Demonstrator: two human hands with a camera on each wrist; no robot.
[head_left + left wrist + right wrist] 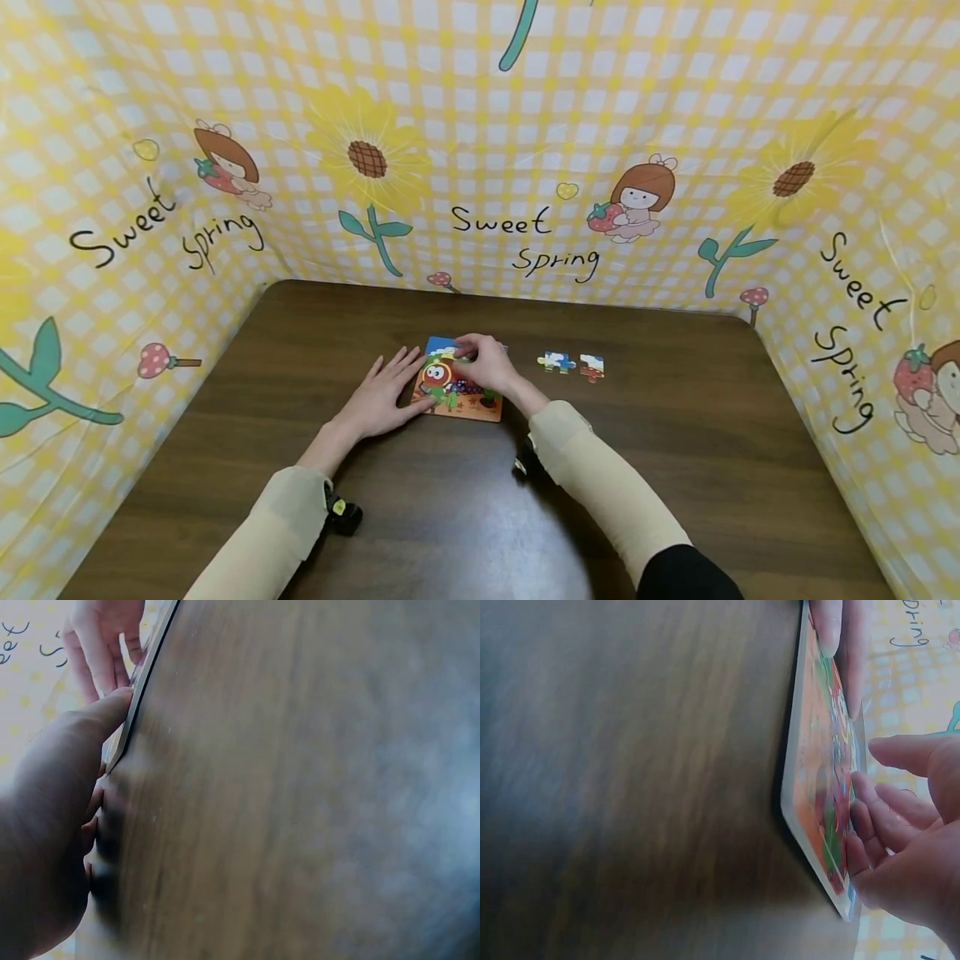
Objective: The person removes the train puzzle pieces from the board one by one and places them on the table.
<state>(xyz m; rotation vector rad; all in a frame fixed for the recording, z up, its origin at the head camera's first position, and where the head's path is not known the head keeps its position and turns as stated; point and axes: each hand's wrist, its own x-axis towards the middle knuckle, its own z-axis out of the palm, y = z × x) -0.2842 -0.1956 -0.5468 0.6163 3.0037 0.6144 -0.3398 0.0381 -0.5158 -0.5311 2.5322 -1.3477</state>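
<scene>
A colourful puzzle board (459,390) lies flat on the brown table (675,467). My left hand (392,385) rests flat beside its left edge, fingers straight, thumb touching the board's lower left corner. The left wrist view shows that thumb (112,709) against the board's edge (146,671). My right hand (471,350) is over the board's upper part, fingers curled, pinching a puzzle piece (858,742) down onto the board (817,787). Two loose puzzle pieces (557,362) (592,367) lie on the table to the right of the board.
Yellow checked cloth walls (525,150) printed with sunflowers and "Sweet Spring" enclose the table on the left, back and right. Bare tabletop lies in front of the board and to both sides.
</scene>
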